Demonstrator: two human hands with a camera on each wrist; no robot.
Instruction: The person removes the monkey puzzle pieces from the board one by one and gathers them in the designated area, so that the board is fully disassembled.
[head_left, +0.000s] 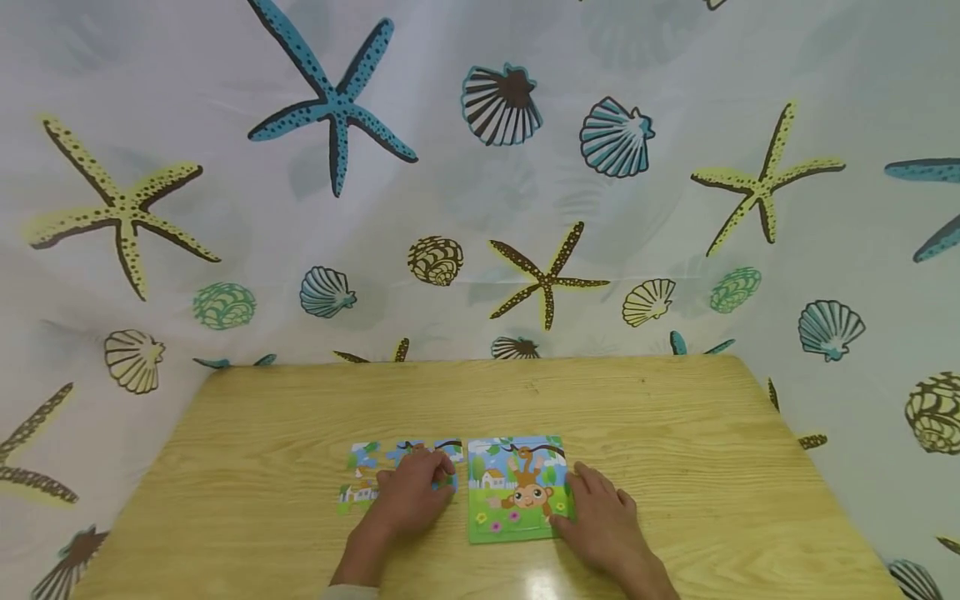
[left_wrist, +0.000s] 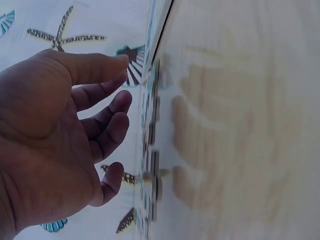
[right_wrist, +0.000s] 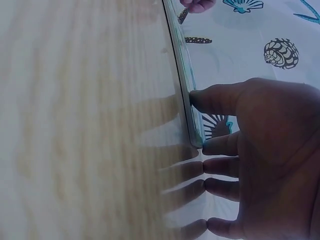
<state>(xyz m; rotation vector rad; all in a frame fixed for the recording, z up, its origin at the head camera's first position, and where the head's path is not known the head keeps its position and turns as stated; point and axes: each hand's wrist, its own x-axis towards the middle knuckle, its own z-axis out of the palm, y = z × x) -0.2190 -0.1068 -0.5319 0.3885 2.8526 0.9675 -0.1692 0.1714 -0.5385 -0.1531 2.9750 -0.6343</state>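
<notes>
A square picture puzzle point(head_left: 491, 500) shows a monkey hanging from a branch, with a green lower border. To its left, loose jigsaw pieces point(head_left: 358, 493) with a house and sky lie on the table. My left hand point(head_left: 411, 493) hovers over these pieces and hides some of them. In the left wrist view its fingers point(left_wrist: 107, 131) are loosely bent, with no piece seen between them and the thumb. My right hand point(head_left: 603, 521) rests at the puzzle's right edge. In the right wrist view the thumb touches the board's edge point(right_wrist: 182, 75), and the straight fingertips point(right_wrist: 220, 166) meet the table.
The wood-grain table point(head_left: 697, 450) spreads out around the puzzle. Behind it and at both sides hangs a white cloth point(head_left: 450, 192) printed with starfish and shells.
</notes>
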